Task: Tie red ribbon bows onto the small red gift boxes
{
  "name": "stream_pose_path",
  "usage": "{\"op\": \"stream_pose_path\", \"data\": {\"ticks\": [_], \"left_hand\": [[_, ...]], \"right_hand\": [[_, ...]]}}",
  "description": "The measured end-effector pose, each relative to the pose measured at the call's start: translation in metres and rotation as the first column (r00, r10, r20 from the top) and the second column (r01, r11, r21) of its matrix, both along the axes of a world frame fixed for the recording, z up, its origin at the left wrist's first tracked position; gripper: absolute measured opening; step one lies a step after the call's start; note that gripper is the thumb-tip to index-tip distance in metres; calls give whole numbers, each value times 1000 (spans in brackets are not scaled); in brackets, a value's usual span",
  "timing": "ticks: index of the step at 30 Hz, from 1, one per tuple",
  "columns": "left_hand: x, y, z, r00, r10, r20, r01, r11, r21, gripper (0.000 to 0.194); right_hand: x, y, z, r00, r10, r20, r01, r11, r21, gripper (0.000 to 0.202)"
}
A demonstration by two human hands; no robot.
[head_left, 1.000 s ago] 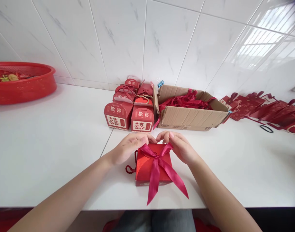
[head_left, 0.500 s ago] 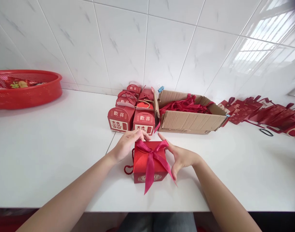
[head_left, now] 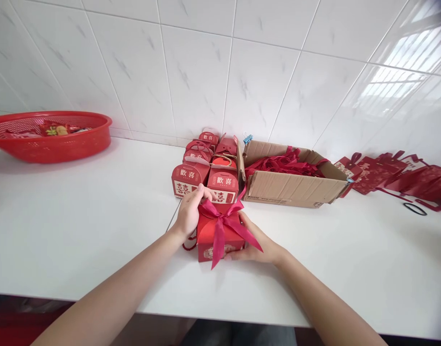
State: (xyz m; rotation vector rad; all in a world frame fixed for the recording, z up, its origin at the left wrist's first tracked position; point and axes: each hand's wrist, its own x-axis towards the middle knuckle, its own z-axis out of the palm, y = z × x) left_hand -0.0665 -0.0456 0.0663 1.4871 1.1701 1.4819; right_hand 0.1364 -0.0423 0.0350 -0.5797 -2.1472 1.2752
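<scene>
A red gift box point(head_left: 205, 234) stands upright near the middle of the table, tied with a crimson ribbon bow point(head_left: 223, 222) whose tails hang over its front. My left hand point(head_left: 190, 211) presses on the box's left rear side, its fingers curled round behind the bow and partly hidden. From the right, my right hand point(head_left: 259, 244) grips the box, thumb along the lower front and fingers behind the side. A dark red cord handle point(head_left: 189, 244) pokes out at the left of the box. Right behind it are several red boxes with white labels point(head_left: 222, 180), in two rows.
A cardboard box point(head_left: 296, 189) holding crimson ribbons point(head_left: 283, 163) stands behind on the right, a blue clip point(head_left: 248, 139) on its corner. Red bags point(head_left: 396, 174) and a black band point(head_left: 415, 208) lie farther right. At left sits a red plastic basket point(head_left: 65, 150) with small packets. Tiled wall behind.
My right hand has closed on the box's right side, and my left hand has come in against its left. The box has moved slightly back toward the rows. The view has shifted a little.
</scene>
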Motion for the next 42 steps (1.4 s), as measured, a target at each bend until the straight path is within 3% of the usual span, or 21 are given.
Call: {"op": "stream_pose_path", "data": {"ticks": [8, 15, 19, 22, 25, 28, 32, 42], "left_hand": [[0, 3, -5, 996, 83, 34, -86, 992, 94, 33], [1, 5, -10, 989, 37, 141, -46, 997, 62, 31], [2, 4, -15, 999, 15, 48, -19, 997, 78, 32], [2, 3, -23, 991, -4, -132, 30, 979, 199, 34], [1, 5, -32, 963, -56, -264, 149, 927, 345, 39], [1, 9, -38, 949, -111, -295, 229, 886, 404, 42], [4, 9, -41, 941, -175, -290, 276, 893, 356, 39], [3, 13, -44, 934, -23, -356, 144, 938, 317, 12]], "right_hand": [[12, 5, -5, 961, -275, -20, 275, 952, 136, 92], [17, 13, -8, 917, -353, -186, 393, 878, 274, 94], [19, 19, -12, 902, -374, -215, 423, 862, 277, 86], [21, 21, -13, 902, -373, -216, 422, 866, 267, 83], [22, 22, -14, 898, -377, -225, 428, 868, 254, 82], [23, 21, -13, 896, -377, -234, 428, 873, 231, 83], [22, 20, -9, 867, -399, -297, 472, 848, 240, 86], [33, 33, -5, 826, -474, -304, 563, 713, 418, 92]]}}
